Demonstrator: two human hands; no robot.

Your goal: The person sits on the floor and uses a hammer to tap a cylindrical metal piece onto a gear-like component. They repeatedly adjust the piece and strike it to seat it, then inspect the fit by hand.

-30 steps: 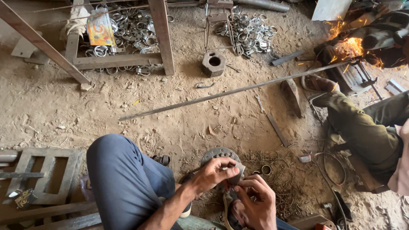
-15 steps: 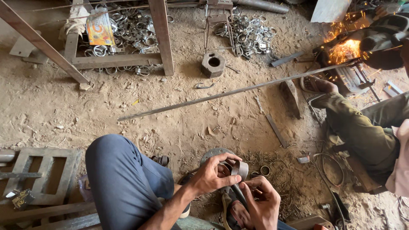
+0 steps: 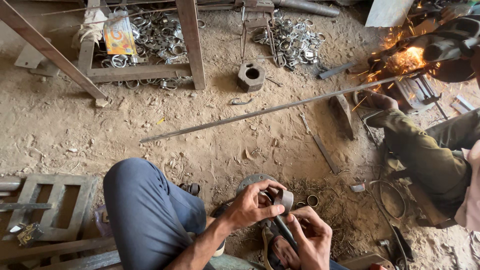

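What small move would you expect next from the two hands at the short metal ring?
Probably seating the metal ring squarely on the dark rod. The left hand pinches the ring from above, the right hand grips the rod just under it, and the ring looks slightly tilted. Whether it is already seated cannot be told.

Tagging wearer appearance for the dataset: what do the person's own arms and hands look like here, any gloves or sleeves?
Both are bare: no gloves on the left hand or the right hand, and no sleeve shows on either forearm as far as the frame reaches. No watch, ring or wristband is visible. The only clothing in view is blue-grey trousers over the raised knee.
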